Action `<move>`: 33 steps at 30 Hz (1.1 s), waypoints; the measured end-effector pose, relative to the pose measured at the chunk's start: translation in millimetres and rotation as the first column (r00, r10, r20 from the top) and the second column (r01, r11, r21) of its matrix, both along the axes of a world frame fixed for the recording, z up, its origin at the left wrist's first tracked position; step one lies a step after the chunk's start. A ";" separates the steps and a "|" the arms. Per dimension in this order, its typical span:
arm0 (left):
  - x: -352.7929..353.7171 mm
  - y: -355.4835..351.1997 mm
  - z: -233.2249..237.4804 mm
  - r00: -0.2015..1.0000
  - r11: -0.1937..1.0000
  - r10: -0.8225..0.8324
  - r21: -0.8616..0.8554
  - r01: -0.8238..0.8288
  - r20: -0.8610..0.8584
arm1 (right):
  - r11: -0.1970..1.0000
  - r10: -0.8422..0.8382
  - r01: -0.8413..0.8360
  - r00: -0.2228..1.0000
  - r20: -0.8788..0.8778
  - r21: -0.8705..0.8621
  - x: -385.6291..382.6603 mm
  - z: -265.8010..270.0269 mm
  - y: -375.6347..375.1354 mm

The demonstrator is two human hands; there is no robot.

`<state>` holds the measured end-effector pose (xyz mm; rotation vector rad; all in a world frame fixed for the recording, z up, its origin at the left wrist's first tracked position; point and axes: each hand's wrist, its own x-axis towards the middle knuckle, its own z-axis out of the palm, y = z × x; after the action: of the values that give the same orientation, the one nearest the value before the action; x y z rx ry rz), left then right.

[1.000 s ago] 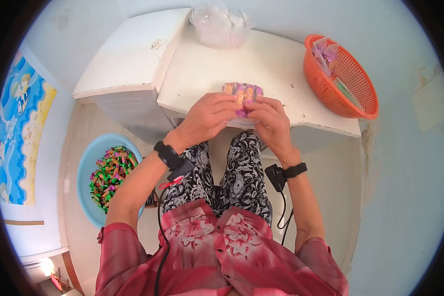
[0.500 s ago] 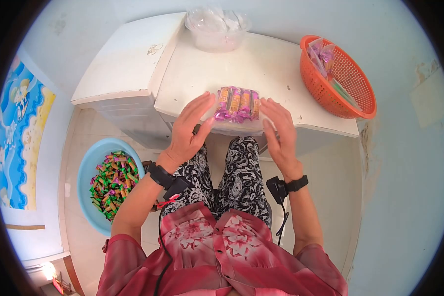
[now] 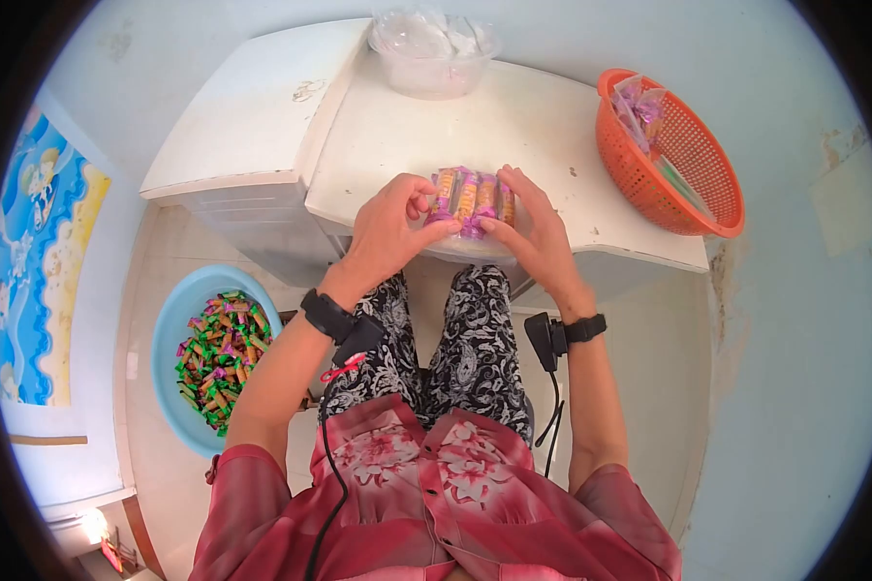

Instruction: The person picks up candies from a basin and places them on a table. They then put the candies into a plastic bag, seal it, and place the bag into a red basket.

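The white table [image 3: 552, 126] fills the upper middle of the view, with its near edge over the person's knees. On the floor at 8 o'clock from the hands stands a blue basin [image 3: 168, 334] heaped with wrapped sweets [image 3: 218, 353]. An orange basket [image 3: 639, 179] sits on the table's right end, at 2 o'clock from the hands, with a few filled packets [image 3: 644, 107] lying in it. A clear plastic tub [image 3: 434, 58] stands at 12 o'clock on the far edge.

Close to the near edge lies a row of sweet bars [image 3: 470, 198], purple and orange. They seem to be inside a clear bag, though the film is hard to make out. The row's long axis runs from 9 to 3 o'clock, and each bar points from 12 to 6.

The left hand [image 3: 388, 232] is closed at the row's 9 o'clock end, with thumb and forefinger pinching there. The right hand [image 3: 538, 237] lies along the 3 o'clock end, its fingers spread over the outer bars and its thumb pressed on the near edge. Both hands touch the row, and neither is the nearer.
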<state>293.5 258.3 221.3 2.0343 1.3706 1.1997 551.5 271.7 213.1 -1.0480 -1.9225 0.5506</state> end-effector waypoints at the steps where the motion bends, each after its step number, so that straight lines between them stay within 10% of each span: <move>1: -0.4 3.7 0.9 1.000 0.999 -0.013 -0.046 0.014 0.009 | 1.000 0.011 -0.011 1.000 -0.002 -0.022 0.4 2.8 -0.1; 19: 0.5 11.7 -13.9 1.000 0.999 -0.008 0.051 0.009 -0.013 | 0.971 0.196 -0.181 0.977 0.079 -0.158 -14.5 24.1 17.6; 28: -14.8 0.9 -9.6 0.991 0.999 -0.036 0.030 0.033 0.125 | 0.987 -0.044 0.069 0.985 -0.168 0.147 5.8 15.7 -8.4; 33: -30.2 -33.1 -14.3 0.994 0.885 -0.039 0.458 0.083 -0.104 | 0.937 -0.199 0.215 0.976 -0.088 0.275 33.2 -2.5 -66.2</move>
<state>263.2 225.2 206.9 2.4608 1.1232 1.5360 584.7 205.5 210.6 -1.0189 -1.7498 0.1774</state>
